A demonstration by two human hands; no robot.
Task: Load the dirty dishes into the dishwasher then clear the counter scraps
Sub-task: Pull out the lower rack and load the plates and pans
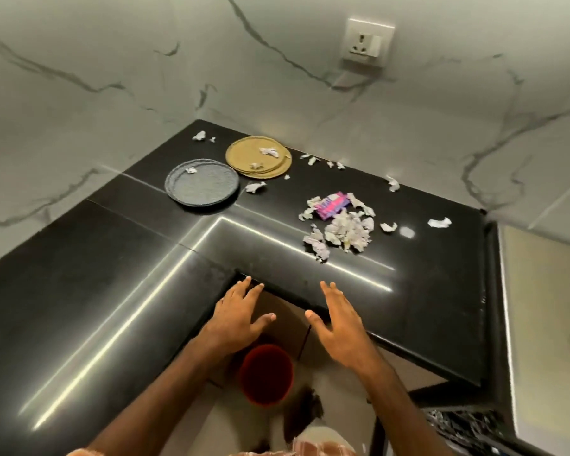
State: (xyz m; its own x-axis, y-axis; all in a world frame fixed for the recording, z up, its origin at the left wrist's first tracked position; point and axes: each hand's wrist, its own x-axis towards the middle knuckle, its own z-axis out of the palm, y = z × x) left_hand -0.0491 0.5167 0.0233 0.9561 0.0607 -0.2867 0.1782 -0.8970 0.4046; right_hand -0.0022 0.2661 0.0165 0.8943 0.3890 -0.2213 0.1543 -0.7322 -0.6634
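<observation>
Striped cloth [323,444] edges the bottom of the view as a person reaches two bare forearms toward a black L-shaped counter [112,274]. The left hand [241,315] is spread flat with straight fingers and grasps nothing, its fingertips at the counter's inner corner; whether they touch the stone cannot be told. The right hand [338,324], likewise released and holding nothing, hovers over the counter's front edge just right of that corner. A red bucket [265,373] stands on the floor below the counter's edge, between the two wrists. At the back of the counter, near the marble wall, a grey plate [202,186] lies flat with one paper scrap on it, just beside a stack of gold plates [247,159] carrying two more. A heap of torn paper scraps [346,233] sits on the counter's right arm, touching a pink and purple wrapper [332,205], with loose bits scattered along the back edge. A wall socket [369,42] is mounted above the counter.
</observation>
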